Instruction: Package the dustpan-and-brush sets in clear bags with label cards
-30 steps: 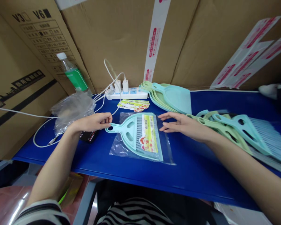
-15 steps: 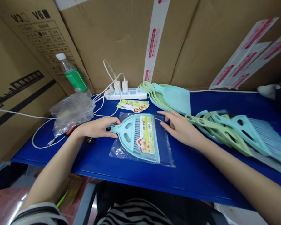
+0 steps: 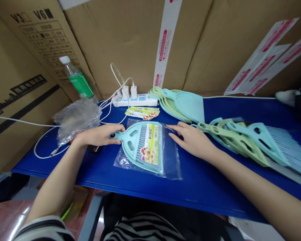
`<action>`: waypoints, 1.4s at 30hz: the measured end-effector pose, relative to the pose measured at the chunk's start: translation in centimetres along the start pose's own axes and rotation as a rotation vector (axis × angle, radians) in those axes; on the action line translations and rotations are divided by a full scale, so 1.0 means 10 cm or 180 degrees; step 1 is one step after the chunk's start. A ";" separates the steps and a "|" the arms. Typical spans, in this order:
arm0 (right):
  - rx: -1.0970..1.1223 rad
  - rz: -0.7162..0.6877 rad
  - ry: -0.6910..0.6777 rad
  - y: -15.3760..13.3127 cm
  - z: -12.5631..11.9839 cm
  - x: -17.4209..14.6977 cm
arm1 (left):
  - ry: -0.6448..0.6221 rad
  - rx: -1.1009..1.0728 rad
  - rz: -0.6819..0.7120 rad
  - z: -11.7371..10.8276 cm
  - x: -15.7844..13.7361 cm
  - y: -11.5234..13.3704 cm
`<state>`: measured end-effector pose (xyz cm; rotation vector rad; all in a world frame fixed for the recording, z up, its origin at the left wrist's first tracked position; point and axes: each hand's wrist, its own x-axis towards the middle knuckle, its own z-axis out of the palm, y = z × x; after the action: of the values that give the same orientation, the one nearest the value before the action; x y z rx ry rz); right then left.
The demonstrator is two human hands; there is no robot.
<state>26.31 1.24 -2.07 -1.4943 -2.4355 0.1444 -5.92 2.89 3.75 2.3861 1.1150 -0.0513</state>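
A light-blue dustpan [image 3: 130, 134] with a small brush [image 3: 141, 144] laid in it sits partly inside a clear plastic bag [image 3: 172, 167] on the table. A yellow-green printed card [image 3: 154, 142] lies over the bristles. My left hand [image 3: 100, 135] pinches the dustpan's handle between thumb and fingers, at the left end. On the bag's right side my right hand [image 3: 194, 139] rests with index finger and thumb stretched out and apart, fingertips at the plastic near its upper edge. Its other fingers are curled under and partly hidden.
Stacked dustpans [image 3: 190, 105] lie at the back; loose brushes [image 3: 261, 140] are heaped on the right. Printed cards [image 3: 142, 113] sit before a power strip [image 3: 142, 99] with white cables. Crumpled plastic bags [image 3: 77, 117] and a bottle [image 3: 80, 83] are at left. Cardboard [image 3: 130, 40] walls the back.
The dustpan with its brush and card has shifted a little left with my left hand, and the bag has moved slightly left too. My right hand has moved slightly left and down.
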 end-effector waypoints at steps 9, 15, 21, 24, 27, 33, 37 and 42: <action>0.0274 -0.0290 0.0220 -0.01 -0.05 -0.01 | 0.0189 0.0058 0.0403 0.04 0.07 -0.03; 0.0596 -0.0560 -0.0152 0.01 -0.05 0.01 | 0.0257 0.0101 0.0470 0.05 0.10 -0.04; 0.0662 -0.0489 -0.0423 -0.04 -0.11 0.02 | 0.0381 0.0213 0.0440 0.05 0.10 -0.04; 0.0555 -0.0389 -0.0551 -0.06 -0.14 0.00 | 0.0474 0.0371 0.0451 0.08 0.13 -0.04; 0.0494 -0.0288 -0.0685 -0.08 -0.19 -0.01 | 0.0763 0.0739 0.0436 0.15 0.18 -0.05; 0.0314 -0.0087 -0.0719 -0.07 -0.27 -0.02 | 0.1508 0.1460 0.0044 0.24 0.24 0.01; 0.0673 -0.0024 -0.0321 -0.04 -0.22 0.00 | 0.1489 0.1447 -0.0516 0.22 0.20 0.15; 0.1383 -0.0241 -0.0362 -0.03 -0.16 0.02 | 0.1093 0.1237 -0.0227 0.28 0.17 0.26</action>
<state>26.38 1.19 -0.41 -1.2266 -2.3390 0.7097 -2.41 1.49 2.01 2.7703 1.4595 0.1346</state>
